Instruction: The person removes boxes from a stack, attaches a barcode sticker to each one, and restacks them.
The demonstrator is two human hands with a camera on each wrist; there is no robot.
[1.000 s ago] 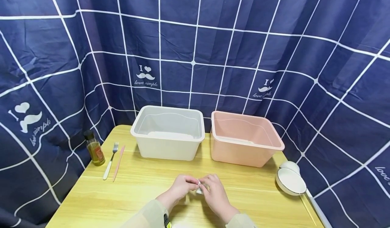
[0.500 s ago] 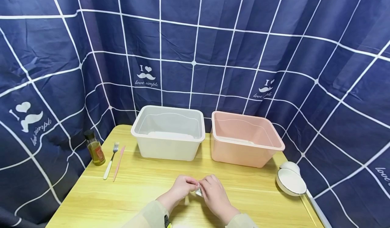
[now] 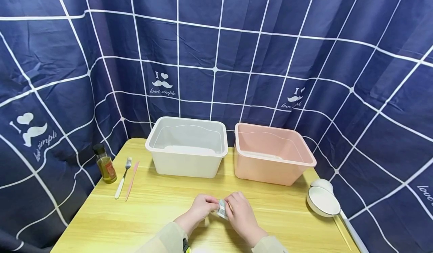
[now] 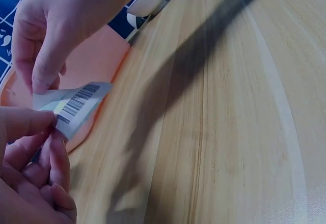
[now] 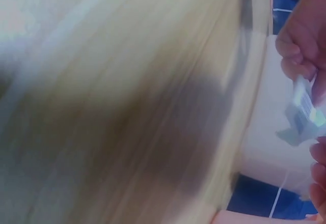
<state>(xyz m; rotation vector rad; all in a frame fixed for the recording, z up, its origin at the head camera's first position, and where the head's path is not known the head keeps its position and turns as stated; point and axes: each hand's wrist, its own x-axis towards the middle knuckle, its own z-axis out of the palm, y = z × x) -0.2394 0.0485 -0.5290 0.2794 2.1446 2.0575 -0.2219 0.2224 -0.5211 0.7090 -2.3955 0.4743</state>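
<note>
Both hands, left hand (image 3: 203, 207) and right hand (image 3: 241, 213), pinch one barcoded packet (image 3: 222, 209) above the desk (image 3: 152, 208). Uneven pulling risks a crooked tear, spilling contents toward 6 o'clock.

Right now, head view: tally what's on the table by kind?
Bins: 2, white bin and pink bin
Bottle: 1
Fork: 1
Pink stick: 1
White ladle: 1
Barcoded packet, pinched by left hand and right hand: 1
Total: 7
</note>
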